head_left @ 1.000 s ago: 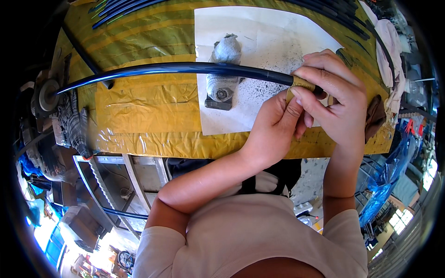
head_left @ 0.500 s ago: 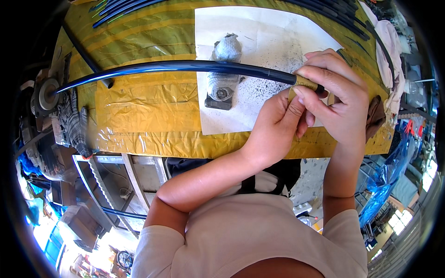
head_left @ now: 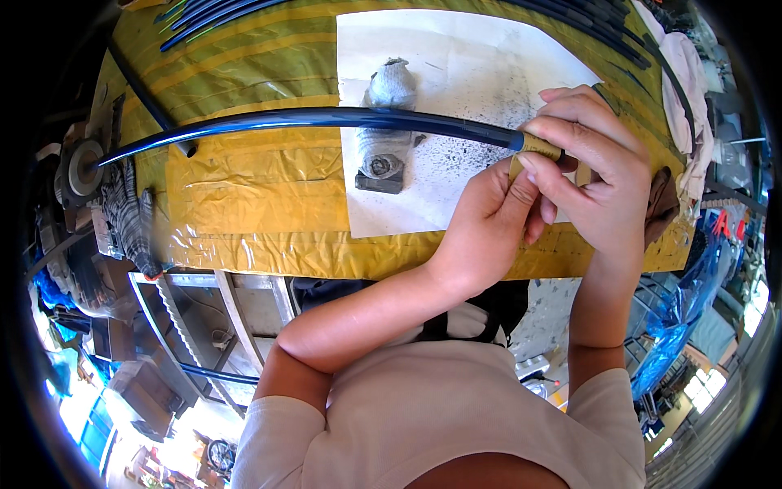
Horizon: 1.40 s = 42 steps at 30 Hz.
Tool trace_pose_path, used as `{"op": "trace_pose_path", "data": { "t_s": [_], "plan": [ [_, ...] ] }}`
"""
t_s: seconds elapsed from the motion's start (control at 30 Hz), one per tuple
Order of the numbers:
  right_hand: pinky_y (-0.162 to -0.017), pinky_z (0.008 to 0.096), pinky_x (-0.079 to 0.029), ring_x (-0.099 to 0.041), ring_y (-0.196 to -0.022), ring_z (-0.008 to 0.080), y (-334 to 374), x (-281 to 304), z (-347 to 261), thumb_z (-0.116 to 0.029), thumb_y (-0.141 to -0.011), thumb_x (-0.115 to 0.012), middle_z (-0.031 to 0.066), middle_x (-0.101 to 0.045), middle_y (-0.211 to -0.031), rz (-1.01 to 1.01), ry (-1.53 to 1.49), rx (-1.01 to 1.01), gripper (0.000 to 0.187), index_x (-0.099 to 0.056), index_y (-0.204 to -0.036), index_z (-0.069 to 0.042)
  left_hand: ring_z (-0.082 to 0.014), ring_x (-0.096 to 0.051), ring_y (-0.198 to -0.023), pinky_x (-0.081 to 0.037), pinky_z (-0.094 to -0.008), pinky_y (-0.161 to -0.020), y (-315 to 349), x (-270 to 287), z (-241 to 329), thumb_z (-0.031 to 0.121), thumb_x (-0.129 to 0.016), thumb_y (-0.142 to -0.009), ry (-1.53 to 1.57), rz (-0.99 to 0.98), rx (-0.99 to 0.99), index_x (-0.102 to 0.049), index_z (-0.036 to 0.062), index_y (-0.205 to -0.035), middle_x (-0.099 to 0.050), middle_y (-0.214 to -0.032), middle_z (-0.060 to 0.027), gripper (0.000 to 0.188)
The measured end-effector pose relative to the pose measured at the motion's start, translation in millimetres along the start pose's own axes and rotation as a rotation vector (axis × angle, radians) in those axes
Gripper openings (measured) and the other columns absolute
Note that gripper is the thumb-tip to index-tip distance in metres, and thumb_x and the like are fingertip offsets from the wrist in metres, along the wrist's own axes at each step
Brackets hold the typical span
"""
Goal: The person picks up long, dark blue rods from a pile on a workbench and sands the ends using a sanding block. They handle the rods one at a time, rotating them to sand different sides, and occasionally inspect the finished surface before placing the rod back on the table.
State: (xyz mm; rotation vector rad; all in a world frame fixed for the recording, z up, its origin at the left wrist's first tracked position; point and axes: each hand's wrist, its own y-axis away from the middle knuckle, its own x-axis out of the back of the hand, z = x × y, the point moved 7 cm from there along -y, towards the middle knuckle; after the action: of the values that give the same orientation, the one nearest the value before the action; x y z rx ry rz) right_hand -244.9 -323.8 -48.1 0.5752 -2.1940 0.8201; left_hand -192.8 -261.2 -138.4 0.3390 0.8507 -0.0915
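A long glossy dark-blue tapered rod point(head_left: 309, 118) lies across the table. Its left tip meets a round metal chuck-like disc point(head_left: 84, 166), and its middle crosses a cloth-wrapped rest point(head_left: 391, 88). Near the right end, a tan strip of what looks like sandpaper point(head_left: 538, 147) is wrapped around the rod. My right hand point(head_left: 607, 167) pinches the strip and rod between thumb and fingers. Below it, my left hand point(head_left: 489, 220) is closed, its thumb pressing the strip's loose lower end. The rod's far right tip is partly hidden by my right fingers.
White paper point(head_left: 456, 49) with black specks lies under the rest on the yellow plastic-covered table point(head_left: 252, 196). Several dark rods point(head_left: 220, 16) lie along the back. A grey knit glove point(head_left: 130, 216) hangs by the disc, and a brown cloth point(head_left: 661, 204) sits at the right edge.
The white paper and cloth-wrapped rest appear slightly farther left. My hands keep nearly the same place, with more of the tan strip showing around the rod.
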Motion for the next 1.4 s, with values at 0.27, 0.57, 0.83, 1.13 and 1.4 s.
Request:
{"op": "trace_pose_path", "data": {
  "t_s": [0.27, 0.57, 0.83, 1.13, 1.4],
  "plan": [
    [-0.071, 0.0331, -0.050, -0.061, -0.085, 0.0272, -2.1, -1.6, -0.7, 0.001, -0.058, -0.072, 0.0104, -0.061, -0.082, -0.003, 0.011, 0.031, 0.024, -0.065, -0.081, 0.001, -0.0048, -0.042, -0.057, -0.036, -0.0185, -0.052, 0.7, 1.5, 3.6, 0.023, -0.036, -0.100, -0.034, 0.027, -0.011, -0.051, 0.0043, -0.095, -0.050, -0.072, 0.0013, 0.024],
    [-0.081, 0.0379, -0.049, -0.060, -0.084, 0.0286, -3.6, -4.9, -3.0, 0.008, -0.059, -0.068, 0.0105, -0.059, -0.079, -0.022, -0.024, -0.003, 0.025, -0.063, -0.083, 0.005, -0.0048, -0.042, -0.057, -0.037, -0.0187, -0.052, 2.1, 4.9, 6.7, 0.024, -0.035, -0.100, -0.045, 0.036, -0.001, -0.050, 0.0050, -0.092, -0.050, -0.071, 0.0012, 0.025],
    [-0.071, 0.0313, -0.052, -0.063, -0.089, 0.0265, -2.2, -5.9, 3.8, -0.003, -0.057, -0.075, 0.0106, -0.063, -0.085, 0.017, -0.013, 0.018, 0.026, -0.068, -0.081, 0.000, -0.0047, -0.042, -0.056, -0.037, -0.0183, -0.051, 1.9, 6.2, 7.7, 0.022, -0.035, -0.100, -0.084, 0.044, -0.012, -0.051, 0.0050, -0.092, -0.049, -0.070, 0.0014, 0.026],
    [-0.072, 0.0312, -0.052, -0.063, -0.090, 0.0261, -2.2, -5.3, 3.2, -0.003, -0.057, -0.075, 0.0100, -0.064, -0.084, 0.012, -0.008, 0.013, 0.026, -0.068, -0.081, -0.001, -0.0051, -0.043, -0.057, -0.038, -0.0188, -0.052, 3.7, 5.3, 5.3, 0.021, -0.035, -0.100, -0.030, 0.062, 0.027, -0.052, 0.0038, -0.098, -0.050, -0.071, 0.0010, 0.024],
    [-0.085, 0.0396, -0.048, -0.060, -0.082, 0.0269, -1.4, -4.7, 0.1, 0.007, -0.059, -0.069, 0.0102, -0.060, -0.078, -0.025, -0.052, -0.027, 0.024, -0.063, -0.082, 0.004, -0.0061, -0.043, -0.057, -0.038, -0.0194, -0.053, 3.2, 0.9, 2.3, 0.022, -0.034, -0.101, 0.055, 0.031, 0.071, -0.050, 0.0035, -0.102, -0.049, -0.072, 0.0005, 0.025]
  ]
}}
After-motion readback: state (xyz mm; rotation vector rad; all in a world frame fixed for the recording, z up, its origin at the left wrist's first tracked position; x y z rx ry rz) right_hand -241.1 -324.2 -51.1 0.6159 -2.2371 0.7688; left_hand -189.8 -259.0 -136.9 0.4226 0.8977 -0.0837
